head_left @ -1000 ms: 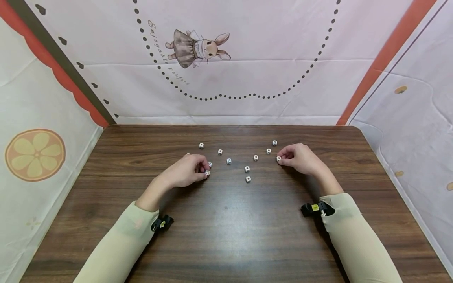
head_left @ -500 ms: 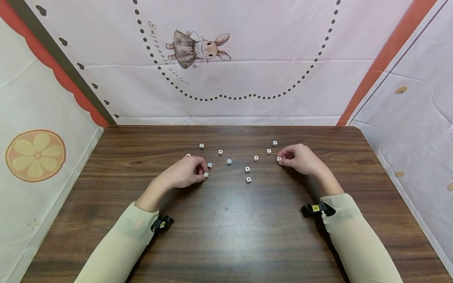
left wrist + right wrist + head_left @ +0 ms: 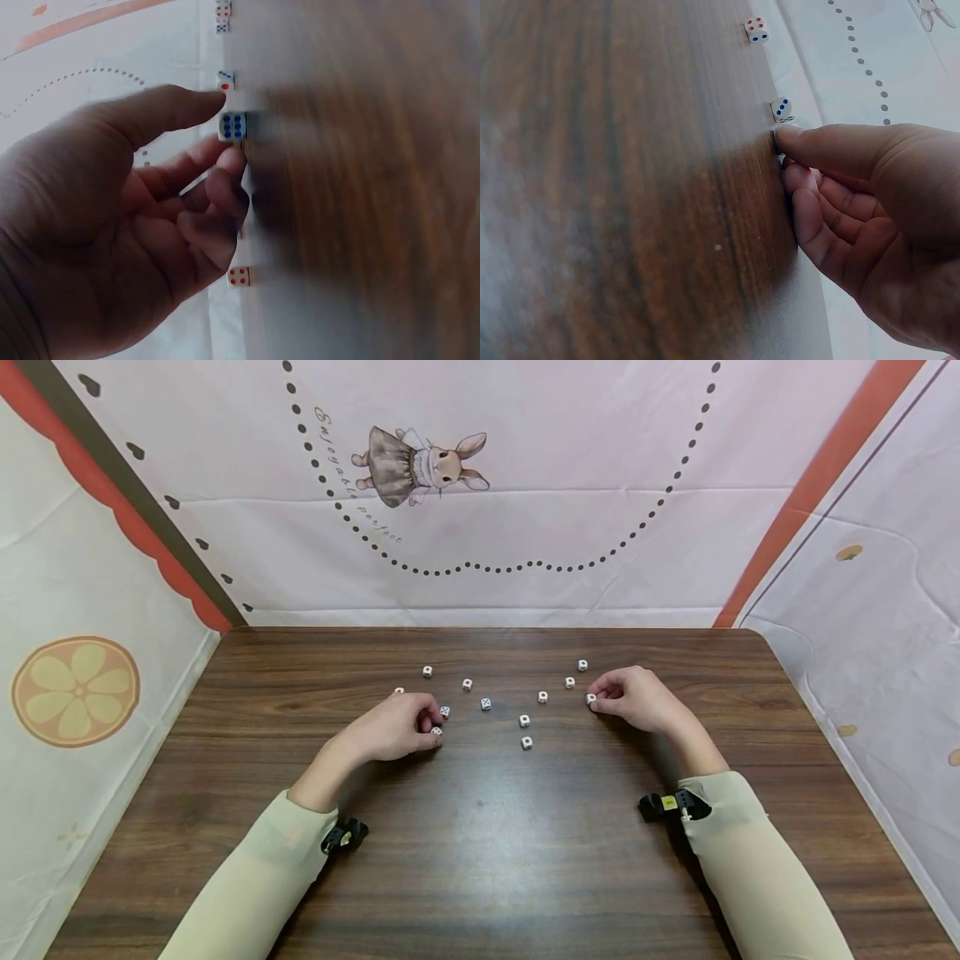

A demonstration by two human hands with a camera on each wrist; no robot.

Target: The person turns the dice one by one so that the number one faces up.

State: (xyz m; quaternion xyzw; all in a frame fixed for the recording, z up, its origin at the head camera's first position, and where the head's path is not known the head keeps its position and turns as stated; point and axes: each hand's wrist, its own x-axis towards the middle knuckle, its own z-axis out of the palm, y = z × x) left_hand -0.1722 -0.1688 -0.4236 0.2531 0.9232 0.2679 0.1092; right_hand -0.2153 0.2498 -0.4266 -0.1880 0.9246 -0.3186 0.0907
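Observation:
My left hand (image 3: pixel 393 727) rests low over the table (image 3: pixel 480 860), thumb and fingers around a small white die (image 3: pixel 232 127) whose blue six faces the left wrist camera. In that view, narrow gaps show between the die and both the thumb tip and the nearest fingertip. Another die (image 3: pixel 445 712) lies just beyond these fingers. On the other side, my right hand (image 3: pixel 637 697) pinches a white die (image 3: pixel 591 699) on the tabletop; in the right wrist view the thumb hides most of it. A die with three blue dots (image 3: pixel 781 109) stands beyond that thumb.
Several more dice lie scattered between and behind the hands, among them a blue-dotted die (image 3: pixel 485 703) and a near one (image 3: pixel 527 743). One die (image 3: pixel 399 691) is partly hidden behind the left hand. A printed cloth (image 3: pixel 562 527) hangs behind the table.
The left hand's die moved slightly toward the person and to the left, then stopped. The left thumb has come off it and now reaches farther right. My right hand stays put.

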